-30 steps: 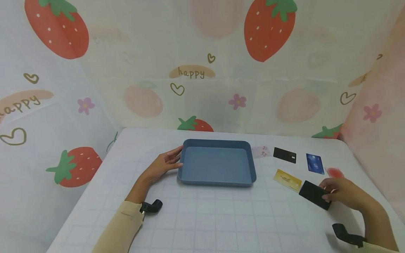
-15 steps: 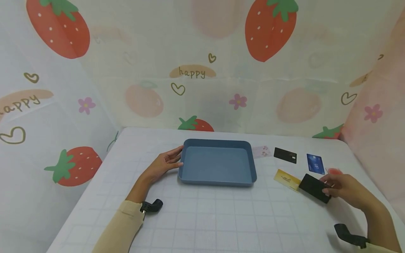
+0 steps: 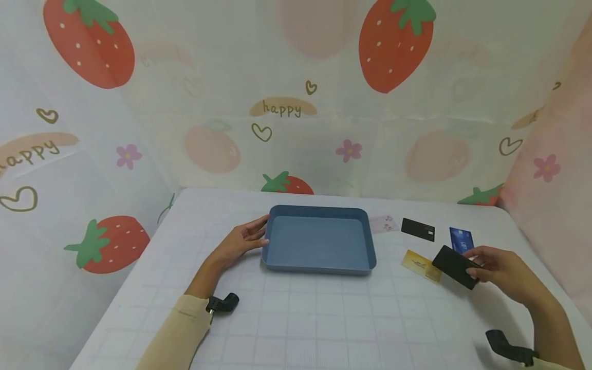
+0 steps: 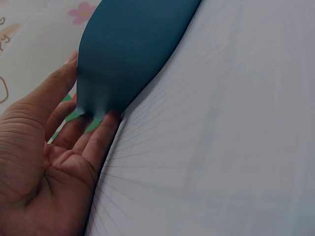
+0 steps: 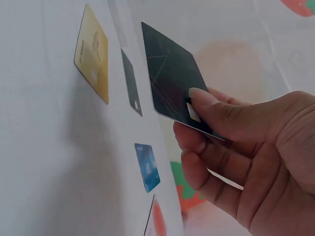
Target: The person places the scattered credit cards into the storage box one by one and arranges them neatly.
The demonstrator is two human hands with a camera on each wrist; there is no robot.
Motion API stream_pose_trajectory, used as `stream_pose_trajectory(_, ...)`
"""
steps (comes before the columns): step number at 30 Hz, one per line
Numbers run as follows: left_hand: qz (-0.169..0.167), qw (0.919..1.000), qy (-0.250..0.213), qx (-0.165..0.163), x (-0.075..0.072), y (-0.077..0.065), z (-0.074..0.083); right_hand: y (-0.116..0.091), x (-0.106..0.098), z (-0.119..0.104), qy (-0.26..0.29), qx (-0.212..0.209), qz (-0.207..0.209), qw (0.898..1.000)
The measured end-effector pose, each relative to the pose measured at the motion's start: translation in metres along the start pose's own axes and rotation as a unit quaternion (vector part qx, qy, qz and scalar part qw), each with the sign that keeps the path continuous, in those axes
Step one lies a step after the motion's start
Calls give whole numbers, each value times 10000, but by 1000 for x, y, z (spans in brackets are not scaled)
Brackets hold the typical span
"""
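Head view, R hand (image 3: 504, 267) pinching blk card (image 3: 454, 265), L hand (image 3: 237, 245) touching tray (image 3: 319, 244) w/ fingers spread

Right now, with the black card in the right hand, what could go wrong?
Slip: the right hand pinches the held black card near one end, so it might tilt or drop.
Knock: lowering it here might nudge the yellow card or blue card.
Shove: the left hand touches the tray; a push could send it into the pale card.
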State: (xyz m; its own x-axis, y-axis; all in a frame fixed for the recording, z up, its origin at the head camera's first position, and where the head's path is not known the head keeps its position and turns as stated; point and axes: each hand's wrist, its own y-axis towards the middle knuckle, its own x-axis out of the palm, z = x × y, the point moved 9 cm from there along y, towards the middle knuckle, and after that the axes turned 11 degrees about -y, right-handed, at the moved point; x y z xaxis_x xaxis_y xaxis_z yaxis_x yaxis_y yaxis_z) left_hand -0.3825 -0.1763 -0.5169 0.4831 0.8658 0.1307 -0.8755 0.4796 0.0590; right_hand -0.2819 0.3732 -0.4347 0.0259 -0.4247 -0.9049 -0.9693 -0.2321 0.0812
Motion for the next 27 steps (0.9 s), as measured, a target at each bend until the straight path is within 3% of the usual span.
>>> stream_pose_trajectory(13, 77, 10000, 0, -30, -3, 2, -4, 6, -7, -21, 410, -371, 524, 9971)
stream_pose_trajectory(27, 150, 9997, 194, -83, -4, 1, -4, 13, 4, -42, 1119, -518, 475, 9912)
